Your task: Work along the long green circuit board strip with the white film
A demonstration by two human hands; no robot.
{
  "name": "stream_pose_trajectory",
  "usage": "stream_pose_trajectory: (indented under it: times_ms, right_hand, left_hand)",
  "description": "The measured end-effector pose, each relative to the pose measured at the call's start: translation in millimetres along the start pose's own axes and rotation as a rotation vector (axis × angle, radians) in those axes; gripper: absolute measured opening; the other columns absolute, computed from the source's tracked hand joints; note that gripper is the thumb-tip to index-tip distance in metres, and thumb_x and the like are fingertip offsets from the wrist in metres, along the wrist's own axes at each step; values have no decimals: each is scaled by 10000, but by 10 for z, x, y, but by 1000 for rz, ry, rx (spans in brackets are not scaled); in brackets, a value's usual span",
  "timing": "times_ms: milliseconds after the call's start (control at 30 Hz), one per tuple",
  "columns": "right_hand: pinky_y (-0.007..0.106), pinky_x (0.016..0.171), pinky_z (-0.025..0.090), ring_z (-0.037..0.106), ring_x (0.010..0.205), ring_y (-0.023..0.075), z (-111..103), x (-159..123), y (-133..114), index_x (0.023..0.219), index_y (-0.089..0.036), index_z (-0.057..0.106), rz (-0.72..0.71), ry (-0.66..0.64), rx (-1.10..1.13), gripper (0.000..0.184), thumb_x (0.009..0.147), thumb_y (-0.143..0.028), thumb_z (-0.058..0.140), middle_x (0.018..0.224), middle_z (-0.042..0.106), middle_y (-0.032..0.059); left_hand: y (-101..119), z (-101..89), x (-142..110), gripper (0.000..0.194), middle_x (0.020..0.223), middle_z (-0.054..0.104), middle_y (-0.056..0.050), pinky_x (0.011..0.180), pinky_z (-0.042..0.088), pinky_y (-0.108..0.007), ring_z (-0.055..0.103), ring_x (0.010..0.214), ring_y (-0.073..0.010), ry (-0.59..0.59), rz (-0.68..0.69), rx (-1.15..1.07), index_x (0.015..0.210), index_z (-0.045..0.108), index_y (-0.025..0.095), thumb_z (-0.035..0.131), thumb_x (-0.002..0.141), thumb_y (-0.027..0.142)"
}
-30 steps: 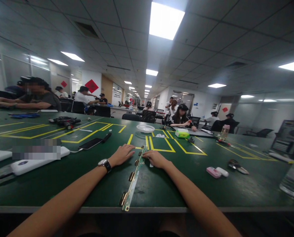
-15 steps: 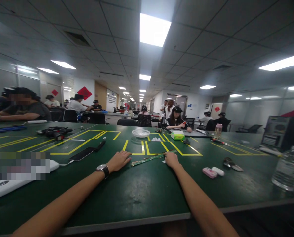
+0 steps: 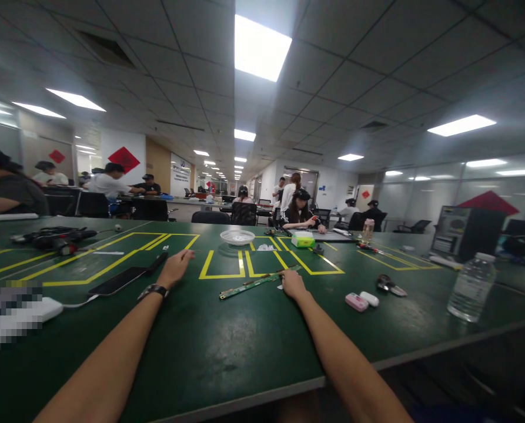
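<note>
A long, narrow green circuit board (image 3: 248, 286) lies slanted on the green table. My right hand (image 3: 292, 283) is at the board's far right end, with its fingers closed over that end and partly hiding it. A small white piece shows beside those fingers. To the left, apart from the board, my left hand (image 3: 176, 268) is over the table with a watch on the wrist. Its fingers point right and hold nothing that I can see. Close to this hand is a black phone (image 3: 123, 281) with a white cable.
A clear round dish (image 3: 237, 237) stands beyond the board, near yellow tape outlines. A green tissue pack (image 3: 303, 239) is behind. On the right are a pink case (image 3: 356, 302), a water bottle (image 3: 471, 288) and a computer tower (image 3: 462, 235). Black tools (image 3: 54, 237) lie left. A person sits across the table.
My left hand has moved left, away from the board's near end toward the phone. My right hand stays on the board. The whole view has turned slightly right.
</note>
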State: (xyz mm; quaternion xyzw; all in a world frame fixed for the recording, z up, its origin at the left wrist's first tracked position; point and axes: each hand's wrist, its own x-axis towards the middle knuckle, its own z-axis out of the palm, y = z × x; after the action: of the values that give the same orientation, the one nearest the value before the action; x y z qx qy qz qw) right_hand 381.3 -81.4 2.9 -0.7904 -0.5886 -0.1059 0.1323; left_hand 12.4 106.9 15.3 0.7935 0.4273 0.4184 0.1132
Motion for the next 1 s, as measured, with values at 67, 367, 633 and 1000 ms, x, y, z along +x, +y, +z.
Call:
stream_pose_trajectory:
  times_ms: [67,367,633,1000]
  right_hand:
    - [340,872,445,587,1036,234,2,3,-13,1154,-225,638,1,-10,-3,377,862,-157,408,1123,646,108]
    - [347,886,434,552,1080,241,-23,-8,-51,1172,-220,623,-18,-42,0,385,862,-168,402,1176,615,107]
    - [358,882,427,550,1071,250,-44,-33,-58,1143,-199,635,-53,-17,-1,384,853,-124,395,1160,613,130]
    - [334,892,423,542,1111,244,5,29,-48,1163,-192,620,-54,-36,29,395,837,-126,407,1202,604,117]
  left_hand:
    - [-167,-66,-92,457,988,692,-76,818,440,-322,616,962,-262,17,-55,51,1024,619,175,270,917,449]
    - [407,-418,-450,429,1001,670,-80,864,401,-330,570,954,-241,141,267,167,953,636,174,273,948,402]
    - [960,-158,-371,320,881,637,-123,869,345,-432,507,953,-287,-9,624,437,913,638,177,351,948,315]
    - [379,-88,-202,313,912,653,-116,848,367,-406,524,926,-270,-2,457,409,947,636,184,354,928,318]
